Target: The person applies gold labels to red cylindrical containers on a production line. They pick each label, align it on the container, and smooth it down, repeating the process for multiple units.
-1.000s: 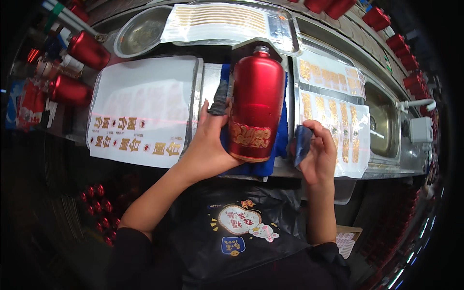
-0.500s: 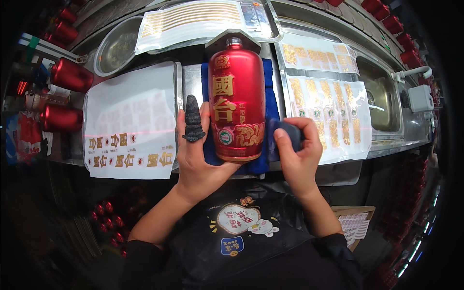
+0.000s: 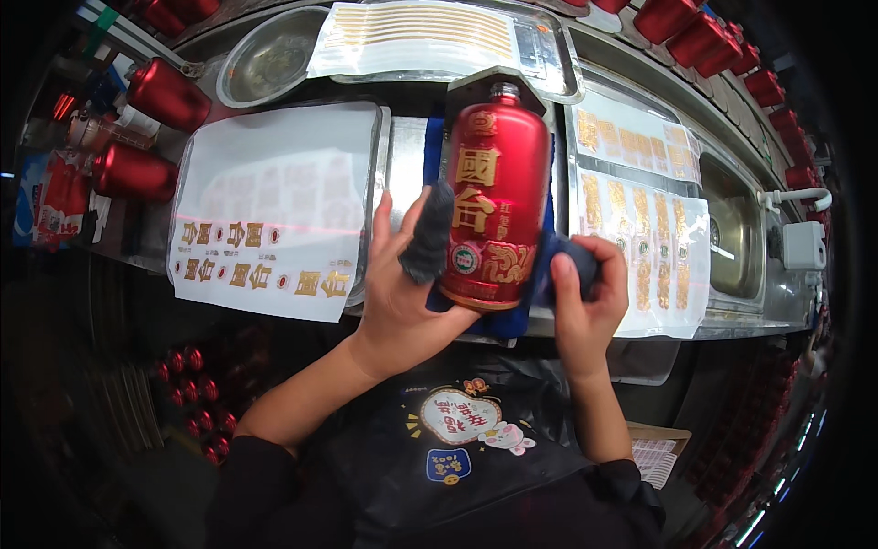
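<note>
A red bottle (image 3: pixel 500 206) with gold characters, a gold dragon motif and a small green-and-white emblem lies on a blue cloth (image 3: pixel 432 151), its open neck toward the far side. My left hand (image 3: pixel 402 306) is at the bottle's lower left, thumb against its base and fingers spread. A black ribbed finger cover (image 3: pixel 430 240) on one of those fingers overlaps the bottle's left edge. Beside the bottle's lower right, my right hand (image 3: pixel 590 302) is closed round a dark grey-blue block (image 3: pixel 576 265). Its exact kind is hard to make out.
White sheets of gold decals lie left (image 3: pixel 265 210), right (image 3: pixel 640 247) and at the back (image 3: pixel 421 37). A metal bowl (image 3: pixel 274 57) is at the back left, a sink (image 3: pixel 736 238) with a white tap (image 3: pixel 797 197) at the right. More red bottles (image 3: pixel 137 172) stand around.
The view has shifted and tilted, so the bottle appears further right. My left hand's covered finger has moved from beside the bottle onto its left edge. My right hand keeps the dark block.
</note>
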Demonstrator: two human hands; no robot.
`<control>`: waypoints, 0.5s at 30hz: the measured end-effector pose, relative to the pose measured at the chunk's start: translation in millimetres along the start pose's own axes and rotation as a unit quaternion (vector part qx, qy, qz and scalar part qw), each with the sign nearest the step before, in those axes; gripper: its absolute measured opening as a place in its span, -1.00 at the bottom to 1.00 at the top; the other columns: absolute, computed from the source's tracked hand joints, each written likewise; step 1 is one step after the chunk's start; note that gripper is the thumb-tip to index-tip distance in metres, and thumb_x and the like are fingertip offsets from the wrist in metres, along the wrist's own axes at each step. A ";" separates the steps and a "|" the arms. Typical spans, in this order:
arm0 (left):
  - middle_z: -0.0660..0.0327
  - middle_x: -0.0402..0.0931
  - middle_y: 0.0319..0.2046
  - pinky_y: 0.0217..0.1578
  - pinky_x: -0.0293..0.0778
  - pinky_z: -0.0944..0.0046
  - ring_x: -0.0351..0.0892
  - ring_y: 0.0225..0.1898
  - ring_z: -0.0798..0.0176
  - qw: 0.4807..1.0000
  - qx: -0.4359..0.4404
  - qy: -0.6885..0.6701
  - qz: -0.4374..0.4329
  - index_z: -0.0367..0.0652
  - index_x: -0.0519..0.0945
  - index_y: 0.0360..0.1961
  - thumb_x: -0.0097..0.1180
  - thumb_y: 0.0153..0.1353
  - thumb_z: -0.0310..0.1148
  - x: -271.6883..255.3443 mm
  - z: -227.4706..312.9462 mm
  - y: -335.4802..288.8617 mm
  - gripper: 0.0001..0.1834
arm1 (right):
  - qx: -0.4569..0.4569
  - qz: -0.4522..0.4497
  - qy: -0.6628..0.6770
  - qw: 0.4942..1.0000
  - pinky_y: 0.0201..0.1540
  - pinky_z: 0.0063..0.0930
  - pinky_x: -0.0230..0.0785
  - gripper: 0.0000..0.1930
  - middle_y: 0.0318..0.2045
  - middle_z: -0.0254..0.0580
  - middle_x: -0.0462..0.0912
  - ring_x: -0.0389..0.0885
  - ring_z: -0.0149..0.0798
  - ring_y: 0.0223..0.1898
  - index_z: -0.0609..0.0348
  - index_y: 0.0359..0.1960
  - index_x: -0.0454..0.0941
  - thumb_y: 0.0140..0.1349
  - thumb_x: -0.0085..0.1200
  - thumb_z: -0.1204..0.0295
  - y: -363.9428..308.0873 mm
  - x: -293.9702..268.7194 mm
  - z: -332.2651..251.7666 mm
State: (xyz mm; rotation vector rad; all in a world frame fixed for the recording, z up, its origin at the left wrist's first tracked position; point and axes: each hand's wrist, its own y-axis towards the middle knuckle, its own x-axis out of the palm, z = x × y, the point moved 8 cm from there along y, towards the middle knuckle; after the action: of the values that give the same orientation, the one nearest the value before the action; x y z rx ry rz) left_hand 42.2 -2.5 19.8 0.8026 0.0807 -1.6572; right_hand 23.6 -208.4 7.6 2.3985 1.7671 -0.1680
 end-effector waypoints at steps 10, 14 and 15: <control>-0.13 0.18 0.41 0.34 -0.11 -0.40 0.20 0.39 -0.31 0.987 0.095 0.129 -0.018 -0.26 0.55 0.18 0.48 -0.03 -0.28 -1.4 11.4 -6.4 -0.30 | -0.364 -0.110 -0.121 0.917 -0.30 -0.35 0.38 -0.60 -0.34 -0.20 0.67 0.54 -0.18 -0.43 0.13 -0.19 0.68 -0.14 0.36 0.73 -37.7 14.0 -60.9; -0.14 0.17 0.42 0.32 -0.09 -0.42 0.23 0.37 -0.34 0.980 0.108 0.166 -0.030 -0.08 0.63 0.12 0.44 0.00 -0.27 -5.0 18.0 -2.9 -0.42 | -0.197 -0.017 -0.090 0.976 -0.22 -0.50 0.40 -0.63 -0.32 -0.14 0.61 0.56 -0.26 -0.28 0.24 -0.15 0.64 -0.03 0.30 0.80 -7.9 -5.1 -31.1; -0.14 0.17 0.42 0.32 -0.08 -0.42 0.24 0.36 -0.34 0.977 0.108 0.179 -0.037 -0.02 0.65 0.10 0.43 0.01 -0.27 -5.1 20.2 -1.2 -0.46 | -0.202 -0.012 -0.087 0.975 -0.21 -0.51 0.41 -0.64 -0.31 -0.14 0.60 0.56 -0.27 -0.27 0.25 -0.15 0.64 -0.02 0.31 0.79 -11.1 -3.8 -25.2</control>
State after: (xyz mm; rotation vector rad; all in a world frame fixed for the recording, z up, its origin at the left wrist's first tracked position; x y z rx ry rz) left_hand 32.1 -7.4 37.4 1.2734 0.1867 -1.5921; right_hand 11.9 -203.9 32.3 2.0114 1.5751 -0.0157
